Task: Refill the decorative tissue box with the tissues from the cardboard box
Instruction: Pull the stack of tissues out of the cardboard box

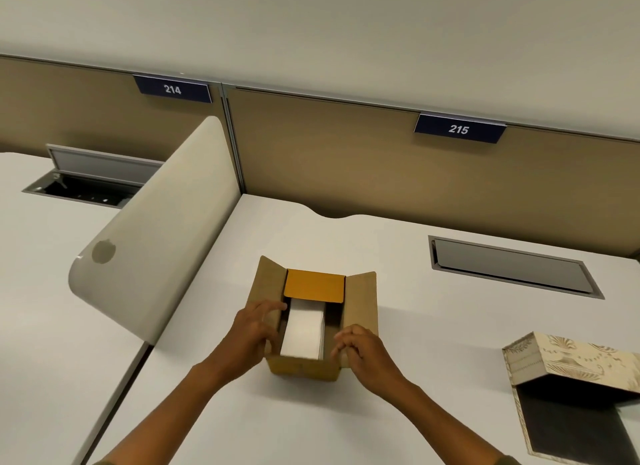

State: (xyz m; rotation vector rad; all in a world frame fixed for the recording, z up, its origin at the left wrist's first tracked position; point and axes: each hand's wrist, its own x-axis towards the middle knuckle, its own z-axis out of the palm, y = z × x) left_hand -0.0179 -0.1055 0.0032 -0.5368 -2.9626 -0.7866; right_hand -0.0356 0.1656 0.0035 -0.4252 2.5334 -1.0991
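A brown cardboard box (360,298) stands open in the middle of the white desk, all its flaps folded outward. A white stack of tissues (304,333) lies inside it. My left hand (254,333) rests on the box's left wall, fingers curled over the edge beside the stack. My right hand (362,352) grips the box's near right corner, fingers bent over the rim. The decorative tissue box (554,360), cream with a gold pattern, lies open at the right edge, its dark inside showing.
A closed grey cable hatch (512,267) is set in the desk behind the boxes. A cream divider panel (162,222) rises on the left, with another desk and an open hatch (86,184) beyond it. Tan partition walls carry signs 214 and 215.
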